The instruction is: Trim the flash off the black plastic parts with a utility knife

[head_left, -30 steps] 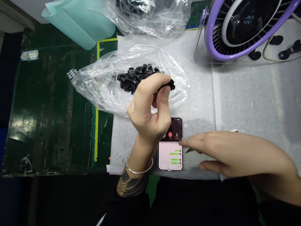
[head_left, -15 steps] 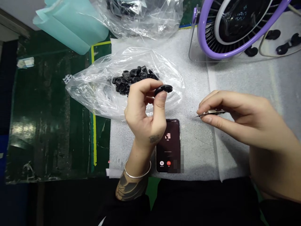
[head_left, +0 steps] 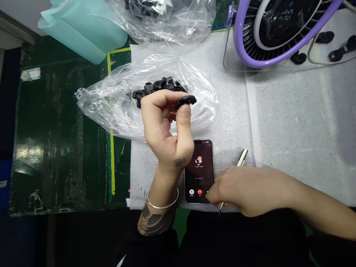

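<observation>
My left hand [head_left: 169, 129] pinches a round black plastic part [head_left: 185, 100] between thumb and index finger, above a clear plastic bag [head_left: 111, 100]. Inside that bag lies a heap of similar black plastic parts [head_left: 158, 84], partly hidden by the hand. Palm down, my right hand [head_left: 247, 191] is closed on a slim pointed tool [head_left: 243, 157] with a white and metallic body; its thin dark tip sticks out below the fingers. A fingertip of this hand is at the lower right corner of a phone [head_left: 198, 172], whose lit screen shows a call. Its exact contact cannot be made out.
A purple fan [head_left: 240, 37] stands at the back right, with loose black parts [head_left: 299, 58] and a cable [head_left: 313, 55] beside it. Another clear bag [head_left: 183, 26] and a turquoise sheet roll [head_left: 80, 29] lie at the back. White foam sheeting [head_left: 230, 111] covers part of the green table [head_left: 58, 141].
My right hand has moved left and toward me, turning palm down, from the right side to the phone's lower corner, still holding the tool. My left hand has shifted slightly left with the part.
</observation>
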Demonstrator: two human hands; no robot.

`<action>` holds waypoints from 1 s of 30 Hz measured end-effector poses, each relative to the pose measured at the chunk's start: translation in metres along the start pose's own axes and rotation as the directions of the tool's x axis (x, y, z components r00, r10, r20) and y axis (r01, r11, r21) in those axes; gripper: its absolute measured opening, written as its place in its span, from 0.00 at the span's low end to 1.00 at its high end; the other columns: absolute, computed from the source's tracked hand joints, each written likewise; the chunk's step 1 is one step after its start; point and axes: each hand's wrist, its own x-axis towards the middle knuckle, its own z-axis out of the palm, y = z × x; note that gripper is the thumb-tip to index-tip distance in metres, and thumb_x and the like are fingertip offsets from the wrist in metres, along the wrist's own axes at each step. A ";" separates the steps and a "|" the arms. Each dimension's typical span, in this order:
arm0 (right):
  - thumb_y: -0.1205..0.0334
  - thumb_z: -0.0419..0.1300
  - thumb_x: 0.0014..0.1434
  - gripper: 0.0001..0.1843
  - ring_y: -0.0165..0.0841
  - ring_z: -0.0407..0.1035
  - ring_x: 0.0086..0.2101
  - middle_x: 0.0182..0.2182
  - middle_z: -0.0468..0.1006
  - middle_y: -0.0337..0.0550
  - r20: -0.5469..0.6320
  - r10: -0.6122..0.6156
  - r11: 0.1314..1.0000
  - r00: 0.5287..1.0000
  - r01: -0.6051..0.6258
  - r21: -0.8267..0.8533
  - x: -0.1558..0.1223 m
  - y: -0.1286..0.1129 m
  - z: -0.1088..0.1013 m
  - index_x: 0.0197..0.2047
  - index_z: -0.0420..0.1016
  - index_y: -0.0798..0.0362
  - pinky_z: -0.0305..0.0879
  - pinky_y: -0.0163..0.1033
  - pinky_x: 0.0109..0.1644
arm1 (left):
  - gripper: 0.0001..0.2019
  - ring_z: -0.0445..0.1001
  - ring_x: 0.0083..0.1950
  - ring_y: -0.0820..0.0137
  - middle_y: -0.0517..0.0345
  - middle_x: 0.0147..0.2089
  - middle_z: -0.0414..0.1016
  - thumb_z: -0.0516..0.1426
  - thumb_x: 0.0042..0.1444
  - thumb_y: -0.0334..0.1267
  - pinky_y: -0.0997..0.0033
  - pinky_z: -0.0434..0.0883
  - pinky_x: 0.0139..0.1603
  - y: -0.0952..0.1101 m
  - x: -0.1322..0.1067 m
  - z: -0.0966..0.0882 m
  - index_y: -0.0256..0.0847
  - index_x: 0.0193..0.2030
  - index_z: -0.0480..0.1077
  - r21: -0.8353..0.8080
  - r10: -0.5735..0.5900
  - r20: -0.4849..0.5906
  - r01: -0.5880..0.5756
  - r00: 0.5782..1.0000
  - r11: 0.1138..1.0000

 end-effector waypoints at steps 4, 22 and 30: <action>0.85 0.63 0.47 0.21 0.33 0.78 0.32 0.31 0.84 0.32 0.245 -0.053 0.995 0.968 0.032 0.092 0.001 0.004 -0.006 0.35 0.78 0.50 0.69 0.36 0.35 | 0.05 0.82 0.46 0.66 0.59 0.48 0.76 0.58 0.73 0.43 0.56 0.79 0.38 0.002 0.001 0.001 0.48 0.51 0.69 0.021 0.023 -0.006 -0.023 1.000 1.000; 0.76 0.61 0.65 0.15 0.34 0.78 0.43 0.42 0.80 0.39 -0.857 0.021 0.992 0.515 0.094 0.081 -0.032 0.021 -0.041 0.50 0.74 0.47 0.76 0.40 0.45 | 0.11 0.83 0.46 0.63 0.53 0.44 0.83 0.60 0.66 0.27 0.61 0.80 0.38 0.019 -0.004 0.002 0.45 0.52 0.75 -0.180 0.196 0.227 -0.157 0.954 0.971; 0.65 0.69 0.66 0.09 0.28 0.73 0.35 0.37 0.79 0.39 -0.811 -0.192 0.981 0.552 0.083 -0.176 -0.033 0.013 -0.038 0.45 0.73 0.54 0.71 0.33 0.36 | 0.13 0.82 0.45 0.63 0.50 0.47 0.83 0.60 0.63 0.23 0.60 0.79 0.43 0.027 -0.006 -0.003 0.40 0.51 0.75 -0.268 0.230 0.373 -0.133 0.899 0.954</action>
